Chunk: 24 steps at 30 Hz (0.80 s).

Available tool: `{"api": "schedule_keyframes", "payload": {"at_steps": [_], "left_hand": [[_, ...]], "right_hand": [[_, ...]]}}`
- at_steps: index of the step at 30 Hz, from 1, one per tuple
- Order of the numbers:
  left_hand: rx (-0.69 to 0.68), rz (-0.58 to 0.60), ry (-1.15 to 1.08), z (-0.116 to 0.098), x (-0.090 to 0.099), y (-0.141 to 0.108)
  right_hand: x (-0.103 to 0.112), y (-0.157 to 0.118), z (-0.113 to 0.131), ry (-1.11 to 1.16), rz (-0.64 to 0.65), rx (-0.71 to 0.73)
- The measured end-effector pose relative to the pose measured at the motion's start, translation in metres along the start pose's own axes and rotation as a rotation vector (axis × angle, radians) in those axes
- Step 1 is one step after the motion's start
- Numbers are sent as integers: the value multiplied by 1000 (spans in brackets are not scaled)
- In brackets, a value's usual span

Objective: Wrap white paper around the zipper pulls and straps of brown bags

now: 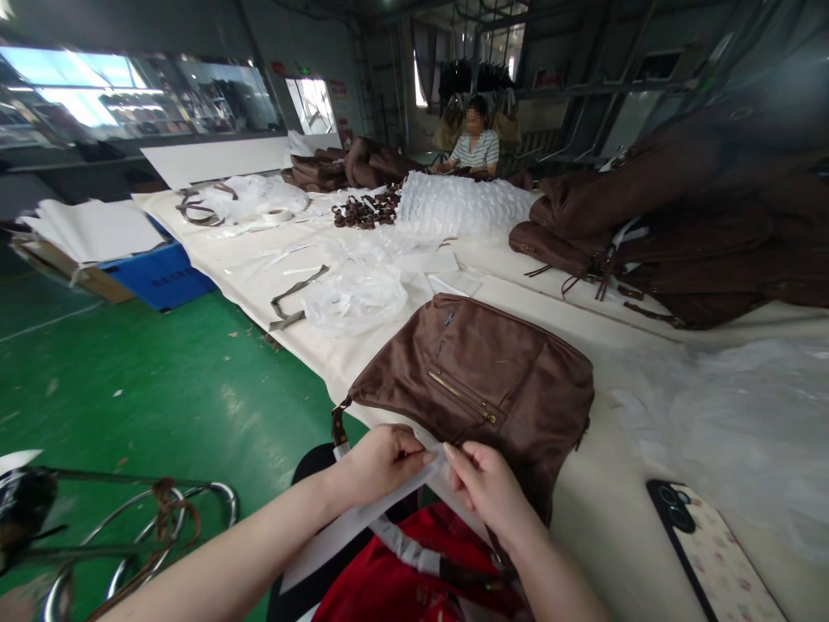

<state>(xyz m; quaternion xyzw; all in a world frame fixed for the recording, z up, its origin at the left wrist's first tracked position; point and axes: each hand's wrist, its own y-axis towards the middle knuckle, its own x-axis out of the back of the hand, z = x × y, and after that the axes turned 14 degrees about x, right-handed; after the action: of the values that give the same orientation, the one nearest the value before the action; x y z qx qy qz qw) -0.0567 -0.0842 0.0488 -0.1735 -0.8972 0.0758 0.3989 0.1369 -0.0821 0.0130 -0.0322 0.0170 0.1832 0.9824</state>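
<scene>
My left hand (389,462) and my right hand (485,484) are close together at the table's near edge, fingers pinched on a thin, whitish wrapping strip (363,516). One length of it hangs down to the lower left. Just beyond my hands a brown handbag (511,350) lies flat, its zipped pocket facing up. The bag's strap (408,550) loops below my hands over my lap, partly wrapped in the same whitish material. Its brown end (338,425) joins the bag's left corner. My right forearm hides part of the strap's other end.
A phone (718,553) and clear plastic sheeting (731,423) lie at right. Brown bags (686,233) are piled beyond. A plastic bag (356,298), bubble wrap (463,206) and small brown pieces (366,209) lie farther back. Another person (476,149) sits at the far end.
</scene>
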Motion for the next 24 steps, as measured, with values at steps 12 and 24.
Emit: {"api": "schedule_keyframes", "payload": {"at_steps": [12, 24], "left_hand": [[43, 48, 37, -12, -4, 40], [-39, 30, 124, -25, -19, 84]], "right_hand": [[54, 12, -14, -724, -223, 397], [55, 9, -14, -520, -285, 353]]}}
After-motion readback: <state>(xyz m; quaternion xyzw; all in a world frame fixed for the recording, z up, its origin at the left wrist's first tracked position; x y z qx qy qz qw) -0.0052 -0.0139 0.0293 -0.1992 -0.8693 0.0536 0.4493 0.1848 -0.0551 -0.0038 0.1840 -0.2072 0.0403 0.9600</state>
